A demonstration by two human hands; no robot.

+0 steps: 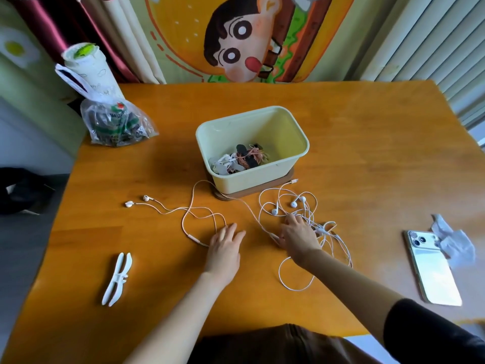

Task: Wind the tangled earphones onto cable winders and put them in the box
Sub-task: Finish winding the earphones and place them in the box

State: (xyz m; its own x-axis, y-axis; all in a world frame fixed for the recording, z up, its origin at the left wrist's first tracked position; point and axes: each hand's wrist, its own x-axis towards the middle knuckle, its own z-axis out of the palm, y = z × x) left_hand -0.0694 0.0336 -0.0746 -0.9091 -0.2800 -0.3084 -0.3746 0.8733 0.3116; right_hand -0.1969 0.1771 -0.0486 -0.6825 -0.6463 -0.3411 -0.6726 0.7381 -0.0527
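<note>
Tabletop edges: the orange wooden tabletop point(367, 143) ends at the back against a cartoon wall hanging point(236, 38). Its left edge slants away past a plastic bag point(115, 124), and its near edge meets the person's lap.
Open room: bare wood stretches right of the box as far as the phone point(433, 269). There is another bare patch between the cable winder and the left forearm.
Box: the pale yellow box point(249, 179) stands mid-table on a brown board point(262, 193), with wound earphones point(241, 158) lying in its bottom.
Pink earphones point(189, 206): loose on the tabletop left of the box. The buds point left, and one strand runs right under the box's front corner.
White earphones point(309, 214): a tangled heap in front of the box's right corner, with loops trailing toward the near edge.
Cable winder point(117, 279): white, lying flat near the left edge, well apart from both hands.
Left hand point(224, 245): palm down with the fingers straight and together, lying flat over the pink cord and gripping nothing.
Right hand point(296, 235): palm down with the fingers spread, their tips resting on the white tangle. I see no pinch.
Right side: a crumpled tissue point(454, 240) overlaps the phone's top corner.
</note>
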